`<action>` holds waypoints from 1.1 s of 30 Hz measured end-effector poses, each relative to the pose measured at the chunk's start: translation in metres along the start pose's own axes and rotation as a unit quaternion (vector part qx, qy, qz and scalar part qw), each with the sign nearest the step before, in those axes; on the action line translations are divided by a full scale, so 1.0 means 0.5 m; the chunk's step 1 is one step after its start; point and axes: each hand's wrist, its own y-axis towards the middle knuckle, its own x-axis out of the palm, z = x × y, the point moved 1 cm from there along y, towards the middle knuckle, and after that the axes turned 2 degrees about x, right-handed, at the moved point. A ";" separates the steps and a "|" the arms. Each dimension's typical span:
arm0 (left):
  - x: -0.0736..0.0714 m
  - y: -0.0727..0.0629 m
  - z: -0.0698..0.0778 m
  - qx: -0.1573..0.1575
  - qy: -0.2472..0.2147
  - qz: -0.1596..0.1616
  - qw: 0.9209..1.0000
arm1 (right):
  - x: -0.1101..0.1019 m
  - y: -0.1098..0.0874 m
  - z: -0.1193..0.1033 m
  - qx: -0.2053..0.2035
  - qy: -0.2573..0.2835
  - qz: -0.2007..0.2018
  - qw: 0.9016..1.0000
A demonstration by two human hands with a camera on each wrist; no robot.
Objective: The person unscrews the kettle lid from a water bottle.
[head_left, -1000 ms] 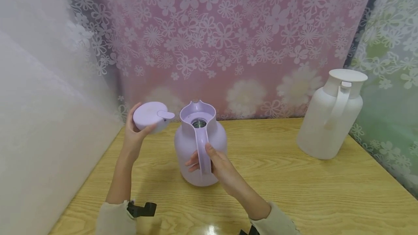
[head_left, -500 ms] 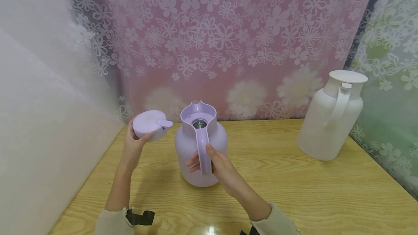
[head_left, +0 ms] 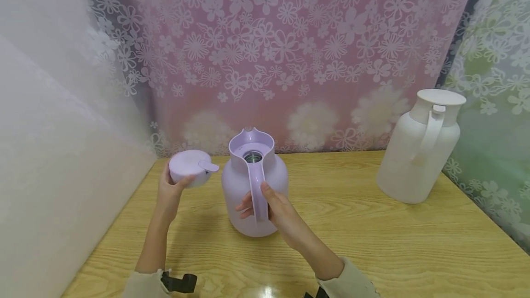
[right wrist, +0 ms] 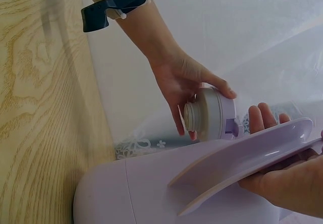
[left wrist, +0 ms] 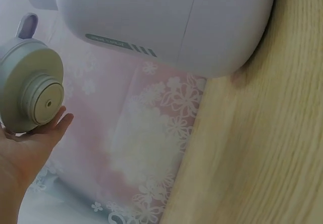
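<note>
A lilac thermos jug (head_left: pixel 237 185) stands upright on the table, its top uncovered and a metallic neck visible inside. My right hand (head_left: pixel 285 213) is at the jug's handle (head_left: pixel 257 183), thumb along one side and fingers passing through behind it. To the left, my left hand (head_left: pixel 169 197) grips the round lilac lid (head_left: pixel 189 163) by its edge, in the air beside the jug and apart from it. In the left wrist view the lid's stopper (left wrist: pixel 48 103) shows at its underside. The right wrist view shows the lid (right wrist: pixel 214 110) held between thumb and fingers.
A white jug (head_left: pixel 418 160) with its lid on stands at the right of the wooden table (head_left: pixel 339 243). A whitish wall (head_left: pixel 74 118) rises along the left side, and a pink flowered curtain (head_left: pixel 290 59) hangs behind.
My left hand has come down with the lid, which now sits lower beside the jug and less tilted. The right hand and the jug look unmoved.
</note>
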 end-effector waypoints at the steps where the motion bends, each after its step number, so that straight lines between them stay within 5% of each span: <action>1: -0.001 -0.001 -0.003 0.004 -0.004 0.001 1.000 | 0.000 0.000 0.000 -0.001 0.000 0.000 1.000; 6: -0.005 -0.003 -0.023 0.032 -0.081 -0.014 0.996 | 0.000 0.001 0.001 -0.002 0.002 -0.003 1.000; 13: -0.011 -0.002 -0.047 0.068 -0.189 -0.031 0.979 | -0.001 0.002 0.003 -0.003 0.004 -0.002 1.000; 33: -0.026 0.005 -0.072 0.055 -0.188 -0.042 0.980 | -0.001 0.003 0.003 0.005 0.008 0.004 1.000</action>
